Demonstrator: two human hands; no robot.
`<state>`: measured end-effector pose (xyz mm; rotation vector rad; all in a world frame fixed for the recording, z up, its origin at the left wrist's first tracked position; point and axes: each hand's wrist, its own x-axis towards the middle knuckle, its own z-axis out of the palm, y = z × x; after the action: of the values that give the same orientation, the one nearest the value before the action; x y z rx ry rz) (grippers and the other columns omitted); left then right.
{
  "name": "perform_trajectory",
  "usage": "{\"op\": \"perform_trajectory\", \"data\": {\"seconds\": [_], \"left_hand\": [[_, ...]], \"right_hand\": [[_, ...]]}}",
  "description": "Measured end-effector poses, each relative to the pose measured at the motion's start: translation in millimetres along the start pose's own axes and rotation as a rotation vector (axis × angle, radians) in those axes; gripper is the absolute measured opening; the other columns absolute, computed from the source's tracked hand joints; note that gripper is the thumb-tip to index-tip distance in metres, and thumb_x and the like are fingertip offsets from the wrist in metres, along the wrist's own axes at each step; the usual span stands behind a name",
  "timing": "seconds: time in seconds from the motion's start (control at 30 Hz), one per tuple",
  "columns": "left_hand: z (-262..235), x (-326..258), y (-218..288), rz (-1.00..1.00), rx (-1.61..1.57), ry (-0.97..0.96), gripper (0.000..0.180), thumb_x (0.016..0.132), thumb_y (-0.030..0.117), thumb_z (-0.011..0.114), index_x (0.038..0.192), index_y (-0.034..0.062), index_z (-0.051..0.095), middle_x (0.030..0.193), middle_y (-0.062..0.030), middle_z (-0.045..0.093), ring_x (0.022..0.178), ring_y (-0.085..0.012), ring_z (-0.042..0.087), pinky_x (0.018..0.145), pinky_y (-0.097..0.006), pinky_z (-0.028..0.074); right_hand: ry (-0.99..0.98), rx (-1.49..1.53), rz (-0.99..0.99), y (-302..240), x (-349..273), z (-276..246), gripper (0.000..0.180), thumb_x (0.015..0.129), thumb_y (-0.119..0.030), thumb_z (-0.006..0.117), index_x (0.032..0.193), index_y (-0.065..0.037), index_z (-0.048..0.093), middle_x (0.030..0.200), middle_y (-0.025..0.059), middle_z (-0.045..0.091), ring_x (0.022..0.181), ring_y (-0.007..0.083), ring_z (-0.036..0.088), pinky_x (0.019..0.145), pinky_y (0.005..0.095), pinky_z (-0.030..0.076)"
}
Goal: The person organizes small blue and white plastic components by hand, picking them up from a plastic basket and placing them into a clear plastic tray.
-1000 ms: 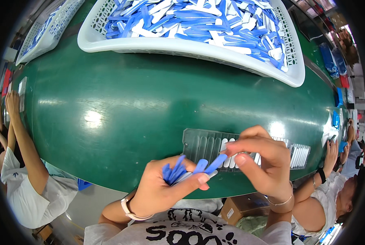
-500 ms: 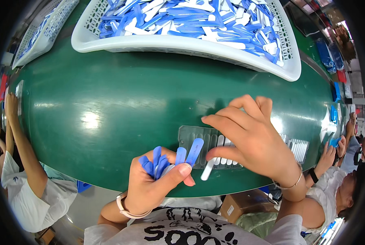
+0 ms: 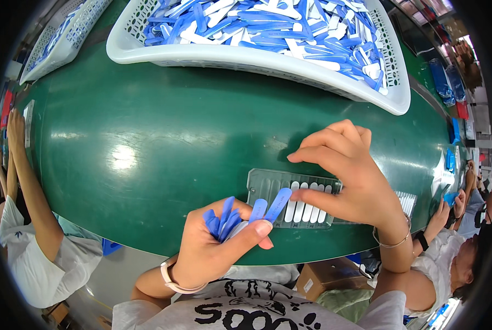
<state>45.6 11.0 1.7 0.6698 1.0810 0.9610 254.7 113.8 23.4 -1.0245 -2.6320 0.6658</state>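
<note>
My left hand [image 3: 216, 242] is closed round a bunch of small flat round-ended strips that look like nail files [image 3: 279, 204], with blue faces showing. Two of them are fanned out past my thumb toward the right. A clear plastic tray [image 3: 261, 181] with narrow slots lies on the table just beyond that hand. Several white nail files [image 3: 305, 211] lie side by side in its slots; the leftmost slots show none. Over the tray's right part hovers my right hand [image 3: 347, 173], fingers apart and nothing held. Its thumb tip is close to the foremost blue strip.
A big white basket [image 3: 246, 56] full of blue and white strips stands at the far side of the green table [image 3: 174, 115]. Another white basket [image 3: 64, 55] is at the far left. A second slotted tray [image 3: 405, 203] lies to the right. Co-workers' arms show at both sides.
A white strip that slanted over the tray's near edge by my right thumb now lies in line with the others in a slot. Both hands and the tray appear slightly farther right.
</note>
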Motion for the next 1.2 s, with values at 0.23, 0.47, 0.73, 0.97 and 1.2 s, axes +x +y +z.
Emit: {"op": "perform_trajectory", "data": {"seconds": [0.23, 0.47, 0.73, 0.97, 1.2], "left_hand": [[1.5, -0.3, -5.0, 0.03, 0.019, -0.003, 0.012, 0.086, 0.013, 0.067, 0.078, 0.0041, 0.063, 0.066, 0.0012, 0.065, 0.053, 0.0014, 0.04, 0.047, -0.019, 0.029], [-4.2, -1.0, -3.0, 0.013, 0.114, -0.117, 0.013, 0.088, 0.013, 0.065, 0.091, 0.0006, 0.064, 0.069, -0.0004, 0.065, 0.056, -0.0005, 0.047, 0.05, -0.018, 0.035], [-4.5, 2.8, 0.4, -0.078, -0.134, -0.145, 0.029, 0.094, 0.011, 0.053, 0.119, -0.0038, 0.053, 0.094, -0.0097, 0.064, 0.09, -0.0123, 0.06, 0.083, -0.026, 0.045], [4.6, 3.6, -1.9, 0.039, -0.042, 0.011, 0.02, 0.089, 0.01, 0.056, 0.104, -0.0031, 0.058, 0.079, -0.0146, 0.067, 0.049, -0.0024, 0.038, 0.045, -0.02, 0.032], [4.9, 4.1, -6.6, 0.075, 0.192, -0.106, 0.011, 0.09, 0.008, 0.06, 0.094, -0.0023, 0.06, 0.079, -0.0117, 0.07, 0.065, -0.0044, 0.058, 0.058, -0.02, 0.046]], "right_hand": [[0.026, 0.828, 0.06, -22.2, -4.0, 0.6, 0.022, 0.076, -0.001, 0.07, 0.098, -0.004, 0.068, 0.082, 0.0086, 0.068, 0.074, 0.0203, 0.064, 0.065, 0.0284, 0.048], [0.197, 0.688, 0.031, -35.9, -12.6, 8.2, 0.02, 0.072, 0.003, 0.072, 0.09, -0.003, 0.066, 0.085, 0.0094, 0.07, 0.069, 0.0193, 0.065, 0.061, 0.0278, 0.046], [0.465, -0.178, -0.225, -34.1, -34.3, 42.7, 0.023, 0.06, -0.009, 0.069, 0.082, -0.003, 0.068, 0.088, 0.0067, 0.068, 0.069, 0.0146, 0.057, 0.056, 0.0282, 0.031], [0.388, -0.297, -0.081, -52.9, -52.1, 66.8, 0.014, 0.068, -0.014, 0.069, 0.08, -0.007, 0.065, 0.093, 0.002, 0.068, 0.086, 0.0166, 0.06, 0.064, 0.0302, 0.027], [0.381, -0.13, 0.061, -53.0, -53.9, 47.2, 0.023, 0.071, -0.006, 0.068, 0.094, -0.006, 0.066, 0.099, 0.0052, 0.068, 0.095, 0.0215, 0.057, 0.072, 0.0317, 0.035]]}}
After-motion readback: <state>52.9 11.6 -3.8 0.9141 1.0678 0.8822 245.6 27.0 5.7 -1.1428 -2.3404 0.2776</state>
